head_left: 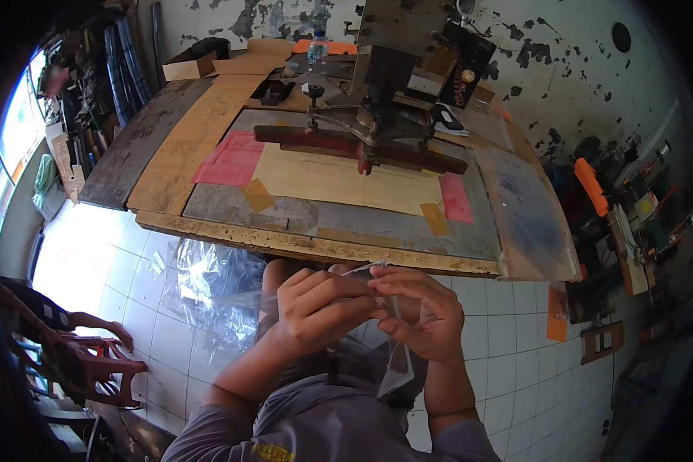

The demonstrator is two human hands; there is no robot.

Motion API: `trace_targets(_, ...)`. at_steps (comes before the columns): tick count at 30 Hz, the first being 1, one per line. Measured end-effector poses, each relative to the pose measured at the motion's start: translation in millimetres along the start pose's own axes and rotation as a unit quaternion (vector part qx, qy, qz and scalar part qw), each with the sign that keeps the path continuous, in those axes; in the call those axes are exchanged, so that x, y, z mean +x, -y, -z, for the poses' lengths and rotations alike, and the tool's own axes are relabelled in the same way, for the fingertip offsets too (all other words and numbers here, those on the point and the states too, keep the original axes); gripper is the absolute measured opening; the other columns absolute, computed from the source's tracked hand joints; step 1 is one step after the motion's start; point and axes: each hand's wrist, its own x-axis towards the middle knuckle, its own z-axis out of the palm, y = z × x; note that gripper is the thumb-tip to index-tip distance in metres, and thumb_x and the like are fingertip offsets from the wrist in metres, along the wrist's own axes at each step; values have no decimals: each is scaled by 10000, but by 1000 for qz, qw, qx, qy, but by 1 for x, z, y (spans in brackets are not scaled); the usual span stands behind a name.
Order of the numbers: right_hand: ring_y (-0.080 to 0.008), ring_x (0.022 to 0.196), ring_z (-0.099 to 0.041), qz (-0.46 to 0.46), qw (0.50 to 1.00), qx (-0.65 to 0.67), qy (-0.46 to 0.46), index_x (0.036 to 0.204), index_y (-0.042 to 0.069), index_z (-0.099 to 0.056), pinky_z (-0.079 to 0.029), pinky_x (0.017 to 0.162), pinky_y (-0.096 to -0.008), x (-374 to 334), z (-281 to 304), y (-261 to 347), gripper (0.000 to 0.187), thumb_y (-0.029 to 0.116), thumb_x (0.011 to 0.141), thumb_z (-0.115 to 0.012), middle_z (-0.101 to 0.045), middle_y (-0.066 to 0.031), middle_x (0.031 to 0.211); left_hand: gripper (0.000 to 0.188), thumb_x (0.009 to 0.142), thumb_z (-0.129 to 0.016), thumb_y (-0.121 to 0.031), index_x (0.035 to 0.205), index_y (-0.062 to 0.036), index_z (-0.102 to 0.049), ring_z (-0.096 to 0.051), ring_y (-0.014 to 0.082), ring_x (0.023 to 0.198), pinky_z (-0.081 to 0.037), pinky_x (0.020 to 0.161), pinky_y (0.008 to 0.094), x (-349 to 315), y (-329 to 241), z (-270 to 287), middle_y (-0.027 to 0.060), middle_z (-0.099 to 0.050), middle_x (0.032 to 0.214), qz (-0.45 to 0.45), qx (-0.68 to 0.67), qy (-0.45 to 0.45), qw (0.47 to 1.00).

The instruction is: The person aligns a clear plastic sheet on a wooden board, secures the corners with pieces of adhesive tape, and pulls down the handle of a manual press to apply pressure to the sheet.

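Note:
Above my lap, just off the front edge of the table, my left hand (322,306) and my right hand (425,309) come together over a folded piece of clear plastic (397,371). My left fingers are bent and pinch its upper part. The right hand curves round the other side, its thumb and fingers closing on the plastic near my left fingertips. Part of the piece hangs below the hands in a pointed, creased shape. How its folds join is hidden behind my fingers.
A heavy press (373,127) with a red bar stands over a taped yellow sheet (323,179) on the table (316,237). Clear plastic pieces (215,285) lie left of my legs. Another person's arm (104,323) shows by a red stool (112,362). A bottle (317,50) stands behind.

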Motion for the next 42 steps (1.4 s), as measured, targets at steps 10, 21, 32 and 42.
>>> trace_targets(10,-323,1142,-715,-5,996,-92,-18,1066,-49,-734,-560,989,-421,1,0,13,278,22,818,-838,-752,-185,1081,336,756,-872,-174,1055,-129,-726,-679,152,774,-467,600,286,0,-2,2,-22,-716,988,17,-11,41,999)
trace_targets(21,-240,1011,-726,-69,989,-59,-119,1003,-29,-714,-562,905,-347,-3,9,8,102,-54,905,-730,-743,-164,1033,195,821,-848,-130,985,-77,-756,-689,236,709,-522,670,354,5,4,27,64,-747,875,243,-44,149,958)
trace_targets(32,-202,992,-714,-77,969,-202,-124,1019,-22,-712,-551,895,-320,1,12,11,89,42,959,-729,-753,-131,1065,98,907,-797,-250,941,-174,-745,-647,154,698,-365,767,353,-12,6,30,-51,-695,779,256,-80,168,949)
trace_targets(42,-203,996,-745,-60,971,-182,-140,1043,30,-736,-568,849,-300,1,21,3,116,116,966,-746,-771,-90,1075,127,943,-762,-283,981,-163,-747,-719,196,723,-372,820,368,-17,14,26,-17,-773,865,290,-39,278,915)
